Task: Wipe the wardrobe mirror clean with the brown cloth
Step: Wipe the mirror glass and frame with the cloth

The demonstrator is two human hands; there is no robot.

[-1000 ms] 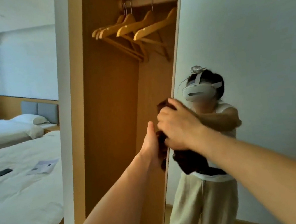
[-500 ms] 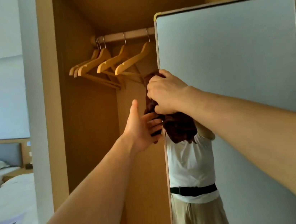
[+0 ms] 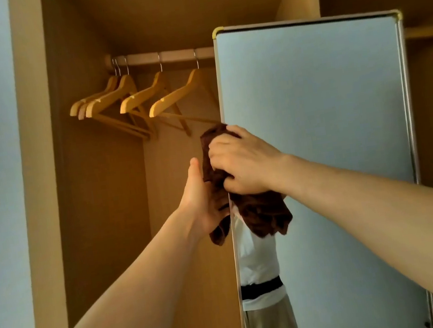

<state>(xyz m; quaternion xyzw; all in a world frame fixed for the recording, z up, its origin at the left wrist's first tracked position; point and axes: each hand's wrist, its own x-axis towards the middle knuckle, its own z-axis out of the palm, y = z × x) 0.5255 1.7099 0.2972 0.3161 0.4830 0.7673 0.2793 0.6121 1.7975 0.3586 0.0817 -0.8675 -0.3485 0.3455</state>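
**Q:** Where is the brown cloth [image 3: 262, 214], and what holds it?

**A:** It is at the centre of the frame, on the left edge of the wardrobe mirror [image 3: 315, 128]. The right hand [image 3: 243, 165] forms the grip, with its fingers curled round the bunched upper part. The loose remainder hangs below the hand, and one tail falls on the wardrobe side of the edge.

**Q:** And the left hand [image 3: 201, 201]?

**A:** It is just beside the cloth, on the open-wardrobe side, with the thumb pointing up. Its fingers are hidden behind the cloth and the edge. Whether they hold the mirror's edge, the cloth or nothing cannot be told.

**Q:** Which relation governs the coming stroke?

**A:** The mirror's long axis runs vertically. Nearly all its glass lies to the right of the grip, toward the upper right and lower right of the frame. The right hand is nearer to that surface, so the wipe probably proceeds rightward, or up and down, from the edge.

**Q:** Anything else shown?

**A:** Wooden hangers [image 3: 129, 98] hang on a rail [image 3: 162, 57] at the upper left, well apart from both hands.
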